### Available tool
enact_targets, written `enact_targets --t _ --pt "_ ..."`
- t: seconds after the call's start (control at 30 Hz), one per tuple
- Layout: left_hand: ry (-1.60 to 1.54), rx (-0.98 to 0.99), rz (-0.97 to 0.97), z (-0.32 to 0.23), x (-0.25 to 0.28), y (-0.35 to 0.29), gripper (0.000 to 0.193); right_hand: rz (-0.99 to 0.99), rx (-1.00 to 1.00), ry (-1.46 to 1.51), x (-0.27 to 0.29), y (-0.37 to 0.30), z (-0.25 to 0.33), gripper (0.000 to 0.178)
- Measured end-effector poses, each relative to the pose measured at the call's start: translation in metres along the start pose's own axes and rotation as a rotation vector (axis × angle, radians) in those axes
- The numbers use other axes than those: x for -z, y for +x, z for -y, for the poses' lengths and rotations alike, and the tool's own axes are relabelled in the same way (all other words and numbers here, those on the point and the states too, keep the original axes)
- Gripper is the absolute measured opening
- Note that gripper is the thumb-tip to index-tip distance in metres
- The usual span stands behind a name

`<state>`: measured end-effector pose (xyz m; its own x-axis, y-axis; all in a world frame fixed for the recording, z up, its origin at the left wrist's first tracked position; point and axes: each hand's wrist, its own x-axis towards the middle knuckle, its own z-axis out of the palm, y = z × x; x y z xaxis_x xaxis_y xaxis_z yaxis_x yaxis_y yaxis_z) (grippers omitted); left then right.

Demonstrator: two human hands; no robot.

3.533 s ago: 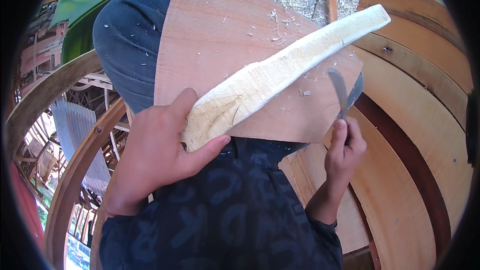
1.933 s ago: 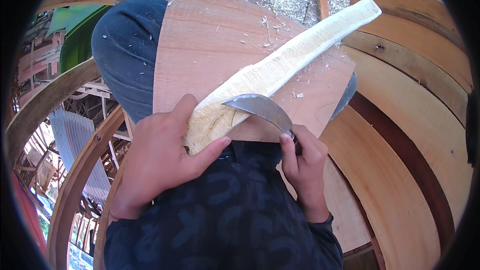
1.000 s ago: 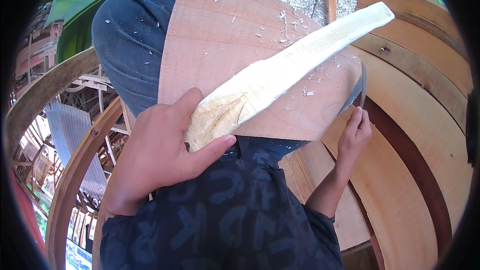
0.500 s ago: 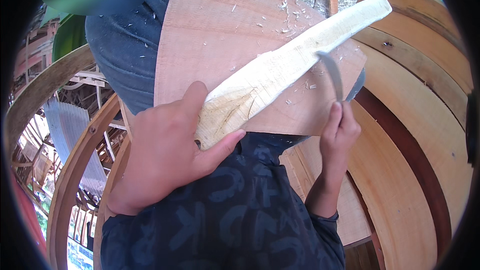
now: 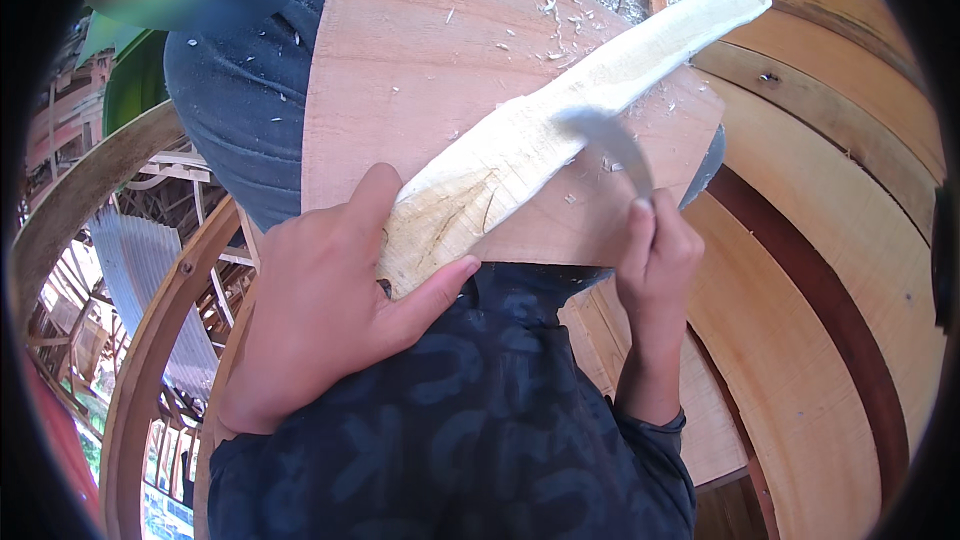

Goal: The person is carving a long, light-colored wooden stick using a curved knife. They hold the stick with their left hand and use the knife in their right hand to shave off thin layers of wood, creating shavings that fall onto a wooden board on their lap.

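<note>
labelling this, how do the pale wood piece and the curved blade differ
The pale wood piece is long and whitish; the curved blade is shorter and grey. The wood piece lies across the brown board, while the blade extends from the right hand. Both are held, the wood piece by the left hand.

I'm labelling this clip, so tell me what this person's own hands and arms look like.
The left hand and right hand are bare, with no gloves, rings or watch showing. The right sleeve is dark and ends on the forearm. The shirt is dark too, printed with paler, letter-like shapes. The left cuff can't be made out.
</note>
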<state>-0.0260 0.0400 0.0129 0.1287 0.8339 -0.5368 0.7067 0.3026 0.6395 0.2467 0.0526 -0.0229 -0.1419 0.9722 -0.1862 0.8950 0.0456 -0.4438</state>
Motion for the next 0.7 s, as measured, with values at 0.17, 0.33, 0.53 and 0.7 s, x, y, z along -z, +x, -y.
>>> enact_targets --t 0.17,0.33,0.53,0.7 --pt "-0.085 0.031 0.054 0.003 0.006 -0.001 0.044 -0.199 -0.289 0.049 0.035 0.026 -0.063 0.032" --pt "-0.127 0.0 0.101 0.005 0.011 0.008 0.046 0.01 0.03 0.086 0.014 0.003 0.007 0.026" --pt "-0.079 0.055 0.096 -0.001 0.011 0.005 0.046 -0.082 -0.159 0.038 0.006 0.027 -0.022 0.025" --pt "-0.082 0.057 0.101 -0.002 0.009 0.003 0.046 -0.049 -0.077 0.048 0.019 0.021 -0.006 0.027"
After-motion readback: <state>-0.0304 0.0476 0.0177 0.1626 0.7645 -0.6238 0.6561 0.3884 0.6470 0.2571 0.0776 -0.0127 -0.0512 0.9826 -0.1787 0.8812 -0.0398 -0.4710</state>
